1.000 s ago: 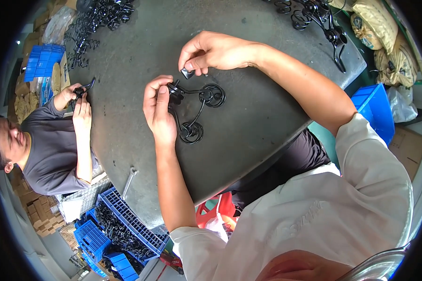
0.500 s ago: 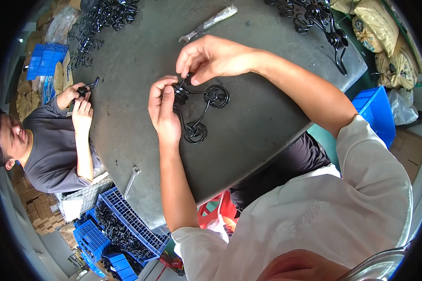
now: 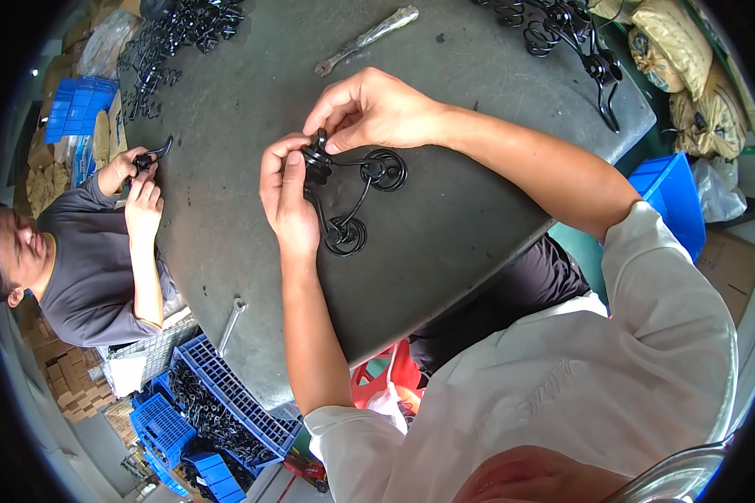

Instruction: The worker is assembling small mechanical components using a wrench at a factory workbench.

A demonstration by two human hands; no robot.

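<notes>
A black coiled-wire spring assembly (image 3: pixel 317 164) is held just above the table, with two round coils hanging toward the right and near side. My left hand (image 3: pixel 290 189) is closed around its thick black clamp-like end, thumb along the near side. At the top of that end, my right hand (image 3: pixel 369 111) pinches a small black knob-like piece (image 3: pixel 320 139) between thumb and fingers. The fingertips partly hide where this piece meets the clamp end.
An open-ended wrench (image 3: pixel 365 40) with a wrapped handle lies beyond my hands; another wrench (image 3: pixel 233 327) is near the left edge. Black spring parts (image 3: pixel 554 33) pile at far right and far left (image 3: pixel 180 29). A co-worker's hands (image 3: pixel 145 180) hold a black part. Blue crates (image 3: pixel 226 377) stand lower left.
My right fingers have shifted slightly left toward my left hand. The small black piece now stands more upright against the clamp end. The whole view has slid a little.
</notes>
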